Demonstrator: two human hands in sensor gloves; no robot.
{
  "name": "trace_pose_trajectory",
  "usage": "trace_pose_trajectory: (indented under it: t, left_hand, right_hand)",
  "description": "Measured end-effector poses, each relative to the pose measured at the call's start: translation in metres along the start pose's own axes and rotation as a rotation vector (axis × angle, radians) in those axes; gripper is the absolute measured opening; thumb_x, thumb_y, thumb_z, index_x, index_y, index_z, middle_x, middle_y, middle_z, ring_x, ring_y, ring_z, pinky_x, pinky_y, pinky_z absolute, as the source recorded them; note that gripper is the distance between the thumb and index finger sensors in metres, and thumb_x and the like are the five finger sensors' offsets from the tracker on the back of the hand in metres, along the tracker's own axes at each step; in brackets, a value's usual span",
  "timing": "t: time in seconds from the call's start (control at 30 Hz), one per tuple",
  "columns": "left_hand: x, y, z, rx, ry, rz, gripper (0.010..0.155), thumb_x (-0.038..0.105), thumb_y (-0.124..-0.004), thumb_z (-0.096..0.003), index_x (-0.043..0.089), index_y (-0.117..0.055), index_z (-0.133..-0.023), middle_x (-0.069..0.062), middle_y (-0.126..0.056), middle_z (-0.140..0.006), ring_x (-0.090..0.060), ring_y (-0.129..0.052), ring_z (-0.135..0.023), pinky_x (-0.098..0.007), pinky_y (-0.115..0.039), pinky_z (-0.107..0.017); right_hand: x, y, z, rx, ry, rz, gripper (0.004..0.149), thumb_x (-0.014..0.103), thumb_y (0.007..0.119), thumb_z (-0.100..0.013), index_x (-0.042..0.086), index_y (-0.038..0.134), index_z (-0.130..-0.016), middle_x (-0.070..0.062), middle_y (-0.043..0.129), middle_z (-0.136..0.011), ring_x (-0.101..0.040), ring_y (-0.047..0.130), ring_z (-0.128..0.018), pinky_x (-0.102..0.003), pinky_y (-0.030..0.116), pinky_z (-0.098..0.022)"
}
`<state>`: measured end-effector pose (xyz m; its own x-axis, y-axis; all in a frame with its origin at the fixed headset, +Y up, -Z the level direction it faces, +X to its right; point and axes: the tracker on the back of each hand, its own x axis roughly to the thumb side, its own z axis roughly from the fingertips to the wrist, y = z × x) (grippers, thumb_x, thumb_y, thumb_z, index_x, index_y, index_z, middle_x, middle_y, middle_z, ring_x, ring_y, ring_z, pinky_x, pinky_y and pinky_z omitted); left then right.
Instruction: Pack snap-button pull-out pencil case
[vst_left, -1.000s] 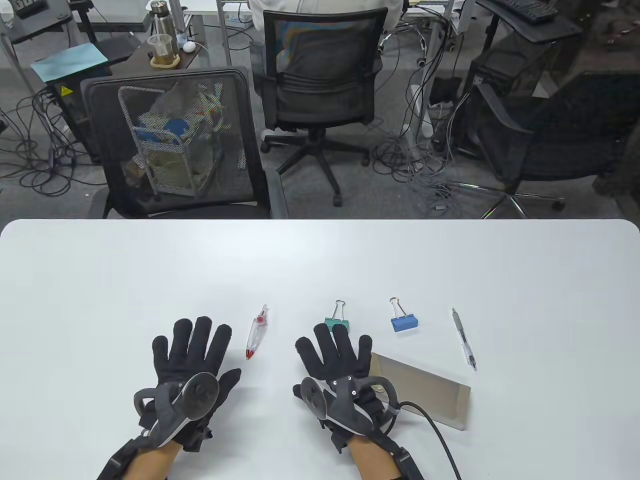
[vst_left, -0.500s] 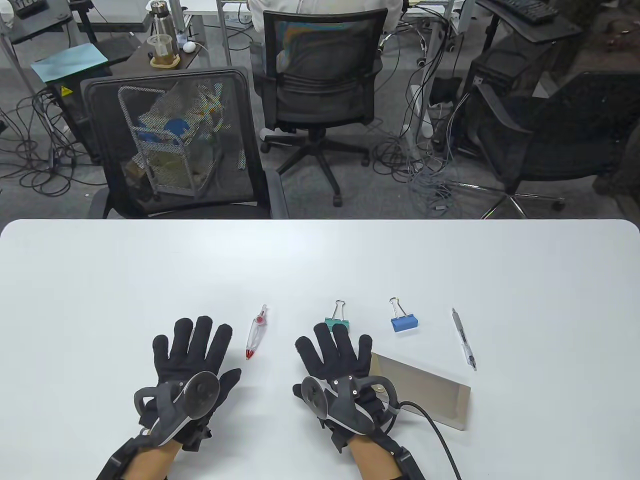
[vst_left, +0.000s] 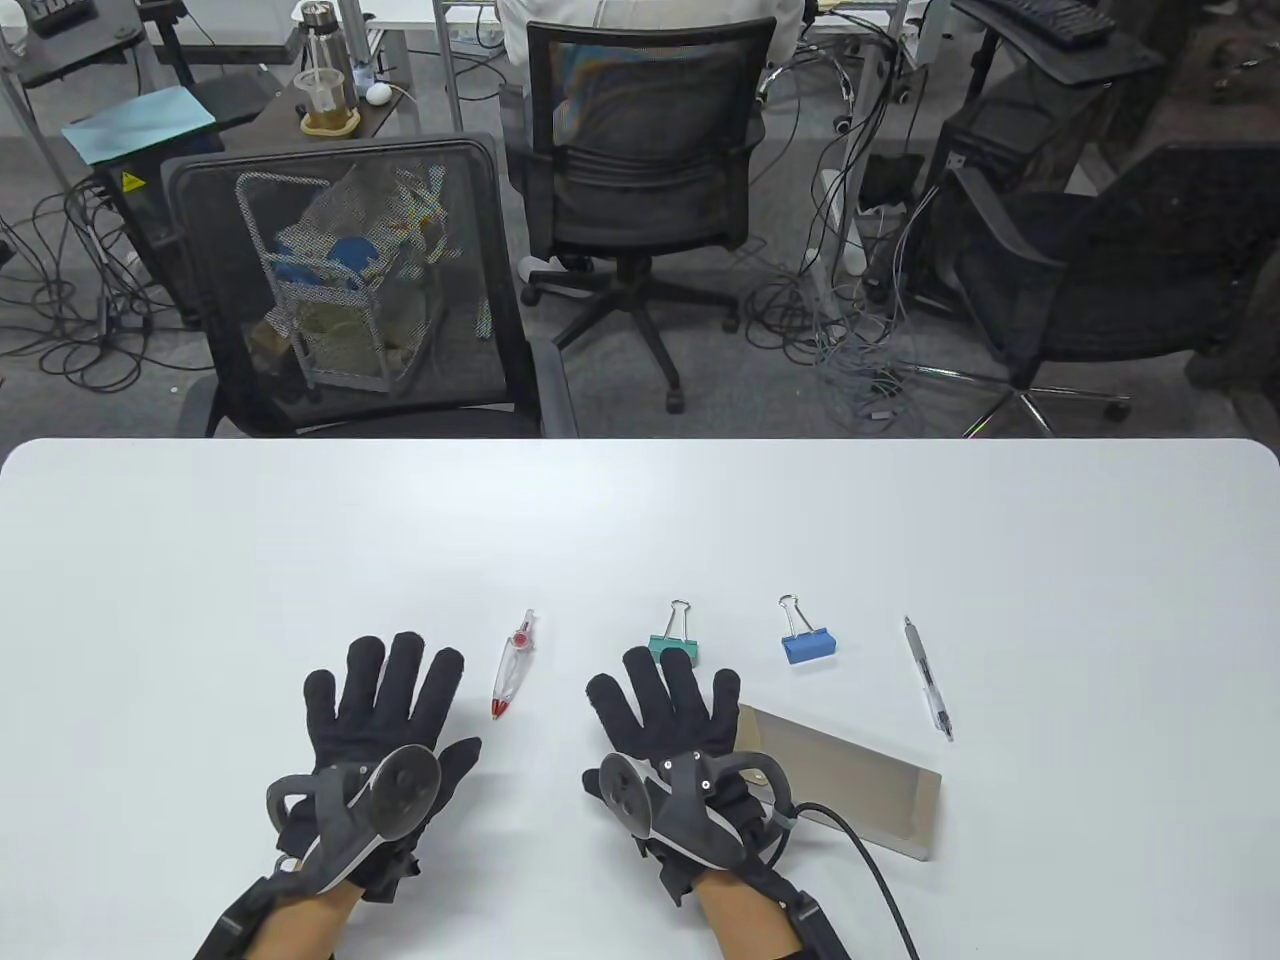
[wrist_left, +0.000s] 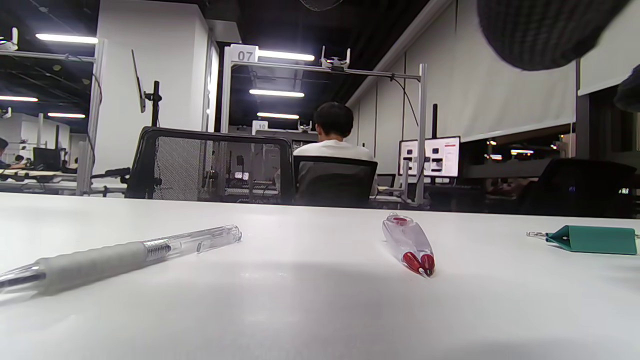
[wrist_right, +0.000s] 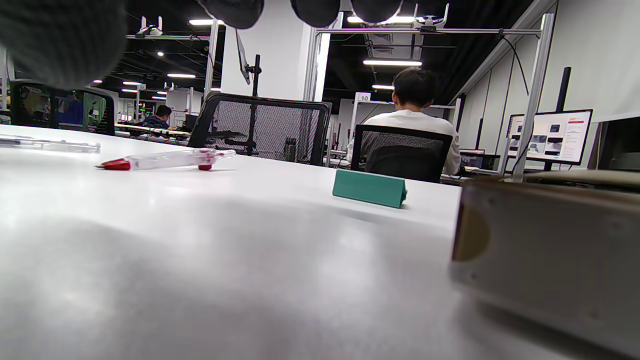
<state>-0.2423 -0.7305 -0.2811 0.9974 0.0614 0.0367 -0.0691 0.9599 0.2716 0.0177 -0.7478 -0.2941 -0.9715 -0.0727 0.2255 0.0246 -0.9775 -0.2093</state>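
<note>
The tan pull-out pencil case (vst_left: 850, 780) lies closed on the white table (vst_left: 640, 520), right of my right hand (vst_left: 665, 700); it also shows in the right wrist view (wrist_right: 550, 250). Both hands lie palm down with fingers spread and hold nothing. My left hand (vst_left: 385, 690) is left of a red-tipped clear pen (vst_left: 513, 665). A green binder clip (vst_left: 676, 640) sits at my right fingertips. A blue binder clip (vst_left: 806, 640) and a clear pen (vst_left: 928, 678) lie further right. Another clear pen with a grey grip (wrist_left: 125, 255) shows in the left wrist view; my left hand hides it in the table view.
Two black mesh chairs (vst_left: 350, 290) stand beyond the table's far edge. A cable (vst_left: 870, 870) runs from my right wrist tracker across the table's near right part.
My right hand has edged slightly to the left. Nothing else has moved.
</note>
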Motion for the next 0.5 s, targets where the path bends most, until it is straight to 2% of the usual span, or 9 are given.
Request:
trace_pose_trajectory:
  t: [0.13, 0.23, 0.33, 0.5]
  left_hand:
    - [0.0, 0.0, 0.0, -0.007, -0.001, 0.002, 0.089, 0.07, -0.073, -0.0339, 0.056, -0.028, -0.109, 0.016, -0.025, -0.125, -0.025, -0.018, -0.123, -0.064, -0.018, -0.085]
    - [0.0, 0.0, 0.0, -0.011, -0.003, 0.001, 0.089, 0.07, -0.073, -0.0338, 0.056, -0.027, -0.109, 0.016, -0.025, -0.125, -0.024, -0.018, -0.123, -0.064, -0.018, -0.085]
    - [-0.001, 0.0, 0.0, -0.015, -0.002, 0.006, 0.089, 0.07, -0.073, -0.0339, 0.056, -0.027, -0.109, 0.016, -0.025, -0.125, -0.024, -0.018, -0.123, -0.064, -0.018, -0.085]
    - [-0.003, -0.001, -0.001, -0.034, 0.004, 0.013, 0.09, 0.07, -0.073, -0.0338, 0.056, -0.026, -0.109, 0.016, -0.024, -0.125, -0.024, -0.017, -0.123, -0.064, -0.018, -0.085]
  right_hand:
    - [-0.003, -0.005, 0.0, -0.002, 0.003, -0.02, 0.085, 0.075, 0.068, -0.035, 0.049, 0.033, -0.107, 0.006, 0.026, -0.124, -0.031, 0.031, -0.113, -0.068, 0.027, -0.075]
    - [-0.012, -0.018, -0.001, 0.0, 0.013, -0.066, 0.085, 0.075, 0.069, -0.035, 0.048, 0.033, -0.108, 0.005, 0.027, -0.124, -0.031, 0.032, -0.113, -0.068, 0.028, -0.075]
    - [-0.031, -0.03, 0.0, 0.047, 0.036, -0.11, 0.087, 0.075, 0.069, -0.036, 0.047, 0.03, -0.108, 0.004, 0.026, -0.124, -0.032, 0.031, -0.113, -0.068, 0.028, -0.075]
    - [-0.078, -0.041, 0.004, 0.097, 0.119, -0.068, 0.09, 0.075, 0.072, -0.034, 0.045, 0.031, -0.109, 0.003, 0.027, -0.124, -0.033, 0.034, -0.113, -0.067, 0.032, -0.076]
